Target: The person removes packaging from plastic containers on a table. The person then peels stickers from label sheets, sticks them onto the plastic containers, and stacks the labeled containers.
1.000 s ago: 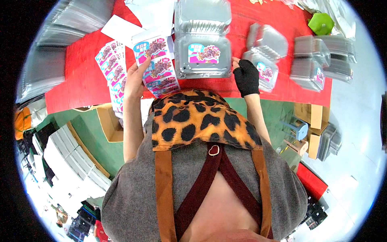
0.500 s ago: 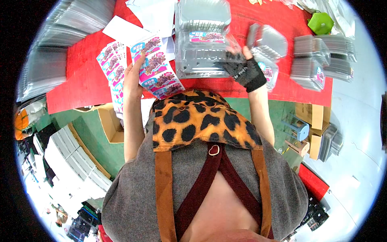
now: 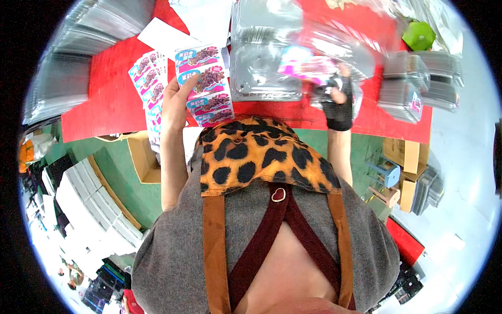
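Observation:
My left hand [image 3: 178,102] pinches a sheet of grape-picture labels [image 3: 210,86] at its left edge. A second set of label sheets [image 3: 151,86] lies left of it on the red table [image 3: 117,70]. My right hand [image 3: 337,102], in a black fingerless glove, grips a clear plastic container [image 3: 319,57] bearing a label; container and hand are smeared by motion. Between my hands stands an open clear container stack [image 3: 266,73], with no label showing on its front part.
Nested clear containers [image 3: 400,94] stand at the right, near a green object [image 3: 419,35]. Tall stacks of clear plastic [image 3: 57,83] fill the left side. White papers [image 3: 164,37] lie behind the labels. Below the table are a cardboard box [image 3: 144,159] and a blue stool [image 3: 387,172].
My right hand has taken hold of the labelled container and moved it off the middle stack to the right. My left hand still holds the label sheet, which has shifted slightly.

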{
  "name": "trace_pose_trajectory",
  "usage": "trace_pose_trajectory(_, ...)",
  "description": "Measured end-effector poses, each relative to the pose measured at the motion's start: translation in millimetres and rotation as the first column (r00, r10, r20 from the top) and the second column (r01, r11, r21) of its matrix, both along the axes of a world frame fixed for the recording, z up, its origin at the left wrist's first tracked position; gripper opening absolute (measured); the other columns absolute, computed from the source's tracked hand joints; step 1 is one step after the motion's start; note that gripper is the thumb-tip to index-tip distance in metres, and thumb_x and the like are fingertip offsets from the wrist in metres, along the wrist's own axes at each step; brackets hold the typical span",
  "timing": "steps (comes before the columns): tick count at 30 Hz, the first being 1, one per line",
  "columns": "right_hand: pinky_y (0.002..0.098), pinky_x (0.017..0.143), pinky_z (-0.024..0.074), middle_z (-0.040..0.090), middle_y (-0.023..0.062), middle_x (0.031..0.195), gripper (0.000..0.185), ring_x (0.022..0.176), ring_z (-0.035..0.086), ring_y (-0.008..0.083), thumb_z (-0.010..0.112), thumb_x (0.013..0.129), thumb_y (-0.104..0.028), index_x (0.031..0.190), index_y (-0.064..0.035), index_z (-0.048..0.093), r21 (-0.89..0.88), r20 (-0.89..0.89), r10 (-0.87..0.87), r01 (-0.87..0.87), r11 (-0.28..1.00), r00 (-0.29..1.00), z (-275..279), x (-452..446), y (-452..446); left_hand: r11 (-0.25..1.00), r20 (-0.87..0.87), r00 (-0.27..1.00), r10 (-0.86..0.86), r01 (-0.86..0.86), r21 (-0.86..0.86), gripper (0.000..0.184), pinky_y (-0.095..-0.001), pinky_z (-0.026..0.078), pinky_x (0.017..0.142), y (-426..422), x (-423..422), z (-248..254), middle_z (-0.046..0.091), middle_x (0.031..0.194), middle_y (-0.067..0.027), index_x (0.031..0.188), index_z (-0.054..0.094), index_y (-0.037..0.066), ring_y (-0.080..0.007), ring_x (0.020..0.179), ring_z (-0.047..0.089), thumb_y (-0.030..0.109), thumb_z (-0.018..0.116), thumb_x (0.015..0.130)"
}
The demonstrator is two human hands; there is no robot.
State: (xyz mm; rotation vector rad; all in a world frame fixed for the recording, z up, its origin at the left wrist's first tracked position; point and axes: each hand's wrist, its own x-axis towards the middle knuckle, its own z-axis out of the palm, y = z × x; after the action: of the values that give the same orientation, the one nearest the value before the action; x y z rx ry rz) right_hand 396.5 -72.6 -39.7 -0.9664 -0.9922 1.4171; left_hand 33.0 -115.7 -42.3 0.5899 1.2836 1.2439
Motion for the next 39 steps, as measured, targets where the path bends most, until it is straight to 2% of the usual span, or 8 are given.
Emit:
trace_pose_trajectory(5,0.0297,0.079,0.0509,0.06,0.0113,0.112,0.052,0.095,0.061,0.018,0.064,0.089,-0.03,0.131,-0.0021,0.049,-0.113,-0.21,-0.351,0.334,0.936,0.912,-46,119,7,0.998,-0.177,0.982,-0.065,0.065,-0.008,0.032,-0.0292,0.053,0.076,1,6,13,0.069,0.104,-0.0098,0.117,0.06,-0.003,-0.0151,0.089,0.066,0.018,0.062,0.094)
trace_pose_trajectory(10,0.033,0.078,0.0528,0.063,0.0111,0.098,0.032,0.088,0.062,0.0178,0.065,0.092,-0.025,0.116,-0.0044,0.063,-0.183,0.208,-0.54,0.575,0.797,0.815,-99,195,-17,0.986,-0.206,0.966,-0.154,0.164,0.034,0.03,-0.0274,0.051,0.077,6,14,19,0.069,0.102,-0.0075,0.116,0.061,-0.003,-0.0117,0.086,0.064,0.018,0.063,0.093)
trace_pose_trajectory(16,0.034,0.086,0.0492,0.064,0.0105,0.102,0.032,0.092,0.061,0.021,0.074,0.082,-0.014,0.111,-0.0026,0.066,0.49,0.83,-0.555,0.541,0.684,-0.051,-81,165,-20,0.93,-0.301,0.907,-0.293,0.344,0.132,0.029,-0.0263,0.049,0.081,3,28,39,0.068,0.103,-0.0064,0.117,0.061,-0.003,-0.0101,0.092,0.062,0.016,0.062,0.095)
trace_pose_trajectory(21,0.0348,0.088,0.0479,0.066,0.0112,0.106,0.033,0.101,0.062,0.0248,0.076,0.077,-0.012,0.108,-0.0027,0.066,0.472,0.682,-0.473,0.158,0.867,0.558,2,45,0,0.838,-0.322,0.832,-0.451,0.519,0.167,0.029,-0.0268,0.049,0.083,-2,44,56,0.068,0.102,-0.0065,0.118,0.058,-0.007,-0.0081,0.093,0.059,0.012,0.058,0.096)
trace_pose_trajectory(27,0.0383,0.084,0.0494,0.067,0.0127,0.107,0.044,0.097,0.063,0.0292,0.081,0.071,-0.015,0.112,-0.0071,0.068,0.549,0.789,-0.196,-0.523,0.653,0.583,69,-83,-16,0.753,-0.513,0.7,-0.497,0.642,0.146,0.019,-0.0321,0.048,0.073,-9,63,61,0.066,0.086,-0.012,0.102,0.061,-0.004,-0.018,0.078,0.061,0.013,0.059,0.095)
trace_pose_trajectory(30,0.0371,0.075,0.0506,0.069,0.0117,0.093,0.031,0.086,0.065,0.0286,0.076,0.076,-0.013,0.106,-0.0072,0.071,0.502,0.805,-0.13,-0.546,0.671,0.579,56,-86,-17,0.725,-0.724,0.533,-0.438,0.685,0.066,0.018,-0.0437,0.044,0.064,-12,63,64,0.054,0.077,-0.0248,0.085,0.055,-0.003,-0.0413,0.072,0.055,0.013,0.059,0.091)
trace_pose_trajectory(35,0.0336,0.069,0.0516,0.07,0.0108,0.086,0.02,0.077,0.066,0.0243,0.073,0.081,-0.013,0.099,-0.0042,0.073,0.394,0.803,0.03,-0.57,0.721,0.595,57,-83,-16,0.64,-0.86,0.36,-0.362,0.767,0.052,0.013,-0.0478,0.046,0.071,-11,56,65,0.06,0.085,-0.0241,0.089,0.059,-0.002,-0.0425,0.083,0.059,0.01,0.055,0.09)
trace_pose_trajectory(39,0.0326,0.072,0.0533,0.072,0.0113,0.088,0.017,0.08,0.07,0.0247,0.067,0.088,-0.018,0.096,-0.004,0.072,0.253,0.782,-0.073,-0.208,0.945,0.619,45,-62,-6,0.735,-0.872,0.373,-0.317,0.678,0.024,0.023,-0.0451,0.049,0.079,-14,37,58,0.064,0.095,-0.023,0.107,0.066,0.004,-0.04,0.092,0.062,0.009,0.051,0.09)
